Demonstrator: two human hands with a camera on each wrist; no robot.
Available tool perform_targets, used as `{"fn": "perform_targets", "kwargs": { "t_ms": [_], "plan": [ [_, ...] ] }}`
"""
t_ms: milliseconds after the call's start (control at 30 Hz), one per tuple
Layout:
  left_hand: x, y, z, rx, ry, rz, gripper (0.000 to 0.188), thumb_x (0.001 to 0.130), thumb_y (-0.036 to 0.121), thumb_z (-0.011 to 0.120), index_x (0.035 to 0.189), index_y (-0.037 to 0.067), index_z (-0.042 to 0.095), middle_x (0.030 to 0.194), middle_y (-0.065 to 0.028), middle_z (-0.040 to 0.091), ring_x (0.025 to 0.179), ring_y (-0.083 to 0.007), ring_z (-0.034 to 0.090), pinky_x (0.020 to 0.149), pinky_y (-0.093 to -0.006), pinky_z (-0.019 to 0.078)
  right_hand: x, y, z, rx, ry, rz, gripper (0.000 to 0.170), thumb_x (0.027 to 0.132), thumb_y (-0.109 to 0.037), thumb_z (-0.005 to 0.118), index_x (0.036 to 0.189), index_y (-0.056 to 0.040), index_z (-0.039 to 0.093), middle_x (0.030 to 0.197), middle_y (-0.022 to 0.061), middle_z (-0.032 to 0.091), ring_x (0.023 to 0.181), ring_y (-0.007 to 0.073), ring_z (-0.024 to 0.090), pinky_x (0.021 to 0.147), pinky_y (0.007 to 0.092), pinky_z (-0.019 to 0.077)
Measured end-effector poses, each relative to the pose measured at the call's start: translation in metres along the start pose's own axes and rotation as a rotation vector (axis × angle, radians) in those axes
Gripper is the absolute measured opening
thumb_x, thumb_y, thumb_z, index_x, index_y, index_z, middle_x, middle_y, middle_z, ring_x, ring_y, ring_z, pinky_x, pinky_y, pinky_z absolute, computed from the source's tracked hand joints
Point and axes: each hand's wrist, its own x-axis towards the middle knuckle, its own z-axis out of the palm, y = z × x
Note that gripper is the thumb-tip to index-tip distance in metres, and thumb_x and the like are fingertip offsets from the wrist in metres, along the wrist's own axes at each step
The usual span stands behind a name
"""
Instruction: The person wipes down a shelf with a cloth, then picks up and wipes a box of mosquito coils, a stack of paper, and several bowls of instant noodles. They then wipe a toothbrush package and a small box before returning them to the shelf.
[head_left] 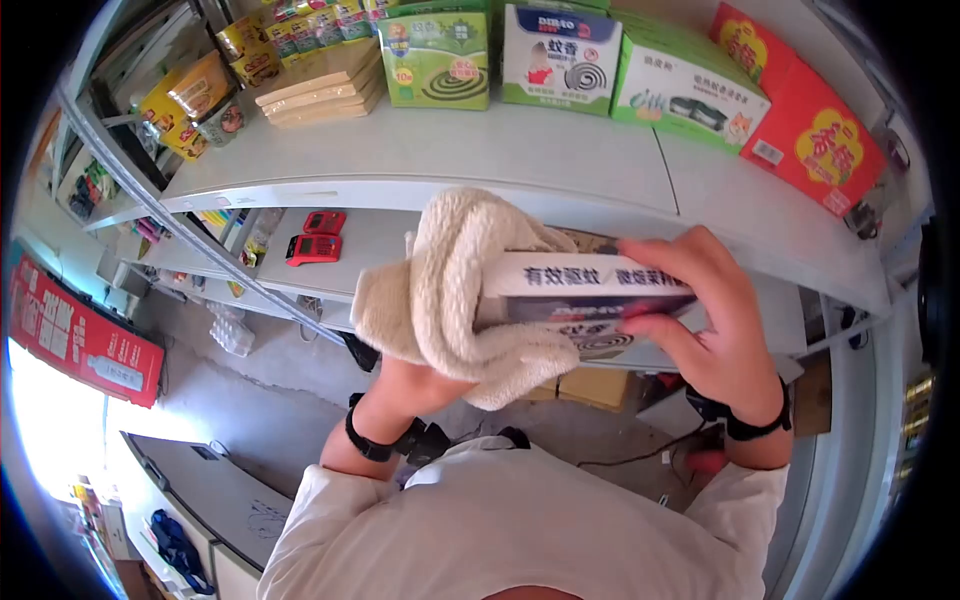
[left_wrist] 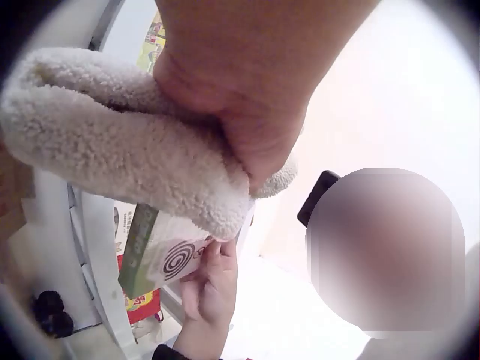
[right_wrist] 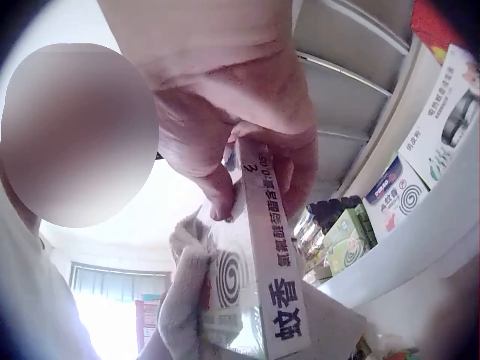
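A white and dark-blue box with a coil picture [head_left: 590,285] is held up in front of the shelf. My right hand [head_left: 705,310] pinches its right end, thumb on one face and fingers on the other, as the right wrist view also shows. A beige fluffy towel [head_left: 455,270] is draped in folds round the box's left part. My left hand [head_left: 425,385] grips the towel from below, its fingers mostly hidden in the cloth. In the left wrist view the towel [left_wrist: 127,150] bulges beside that hand, and the box's green edge [left_wrist: 139,251] shows beyond it.
On the upper shelf [head_left: 400,155] stand a green coil box [head_left: 435,60], a white and blue one [head_left: 560,62], a green carton [head_left: 685,90], red boxes [head_left: 825,140], stacked tan packets [head_left: 325,85] and yellow tubs [head_left: 200,85]. Red devices [head_left: 315,248] lie one level lower.
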Motion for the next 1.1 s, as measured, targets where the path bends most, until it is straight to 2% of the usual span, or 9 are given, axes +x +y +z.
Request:
{"fn": "perform_targets", "kwargs": {
  "t_ms": [67,200,300,400,600,767,867,967,1100],
  "plan": [
    [-0.005,-0.007,-0.008,0.124,-0.013,0.043,0.071,0.073,0.02,0.078,0.134,0.009,0.044,0.135,-0.0121,0.046,0.124,-0.0285,0.044,0.105,-0.0419,0.0323,0.005,0.002,-0.003,-0.068,0.035,-0.062,0.047,0.07,-0.003,0.072,0.115,-0.0028,0.06,0.1,0.011,0.06,0.079,0.0238,0.053,0.071,0.0314,0.0449],
    [-0.012,-0.023,-0.048,-0.01,0.346,-0.111,0.062,0.077,0.022,0.075,0.13,0.005,0.047,0.124,-0.013,0.053,0.114,-0.0253,0.053,0.097,-0.0383,0.0431,0.029,-0.003,-0.019,-0.099,0.178,0.003,0.047,0.075,-0.012,0.071,0.119,-0.0026,0.056,0.102,0.0085,0.059,0.094,0.0185,0.056,0.082,0.0281,0.0454],
    [0.032,0.001,-0.072,-0.524,0.708,-0.156,0.048,0.083,0.013,0.065,0.124,-0.002,0.047,0.112,-0.0141,0.059,0.098,-0.0236,0.061,0.085,-0.0348,0.0512,0.061,0.004,-0.027,-0.027,0.308,0.121,0.045,0.081,-0.013,0.067,0.122,-0.0018,0.052,0.108,0.0072,0.058,0.103,0.0155,0.054,0.089,0.0268,0.0435],
    [0.046,-0.018,-0.108,-0.716,0.764,-0.262,0.044,0.084,0.009,0.06,0.123,-0.005,0.046,0.112,-0.0144,0.059,0.099,-0.0243,0.061,0.084,-0.0353,0.0517,0.104,0.022,-0.036,0.009,0.27,0.208,0.043,0.085,-0.012,0.064,0.123,-0.0017,0.049,0.115,0.0077,0.055,0.107,0.015,0.052,0.09,0.0266,0.0426],
    [0.055,-0.044,-0.163,-0.576,0.579,-0.264,0.05,0.077,0.008,0.068,0.121,-0.004,0.048,0.112,-0.0128,0.059,0.101,-0.0221,0.059,0.087,-0.0345,0.048,0.173,0.07,-0.019,-0.2,0.065,0.236,0.04,0.085,-0.009,0.063,0.122,-0.0036,0.049,0.116,0.0079,0.056,0.109,0.0145,0.051,0.089,0.0266,0.0426],
    [0.055,-0.066,-0.2,-0.517,0.543,-0.21,0.05,0.073,0.008,0.071,0.118,-0.004,0.052,0.111,-0.0115,0.059,0.1,-0.0207,0.058,0.087,-0.0338,0.0464,0.196,0.094,-0.007,-0.309,0.162,0.324,0.044,0.083,-0.008,0.065,0.125,-0.0102,0.05,0.11,0.0083,0.057,0.105,0.019,0.053,0.09,0.0314,0.0428],
    [0.061,-0.076,-0.216,-0.555,0.536,-0.233,0.051,0.072,0.009,0.072,0.117,-0.003,0.053,0.111,-0.011,0.06,0.1,-0.0206,0.058,0.088,-0.0344,0.046,0.203,0.123,-0.017,-0.81,0.179,0.037,0.051,0.081,-0.006,0.065,0.128,-0.0118,0.049,0.108,0.012,0.055,0.104,0.0266,0.053,0.091,0.0357,0.0429],
    [0.057,-0.081,-0.228,-0.562,0.509,-0.245,0.052,0.072,0.01,0.073,0.117,-0.003,0.052,0.11,-0.0109,0.06,0.101,-0.0205,0.057,0.088,-0.0351,0.0458,0.208,0.123,-0.01,-1.078,0.197,0.014,0.054,0.078,-0.005,0.066,0.129,-0.0119,0.049,0.107,0.0149,0.053,0.103,0.0323,0.052,0.092,0.0371,0.0422],
    [0.056,-0.088,-0.242,-0.624,0.387,-0.269,0.055,0.07,0.011,0.076,0.118,-0.003,0.052,0.11,-0.0112,0.06,0.101,-0.02,0.057,0.088,-0.0356,0.0457,0.217,0.108,0.008,-0.943,0.165,0.134,0.051,0.079,-0.006,0.064,0.128,-0.0113,0.05,0.109,0.0154,0.053,0.104,0.034,0.052,0.09,0.0377,0.0433]
  ]
}}
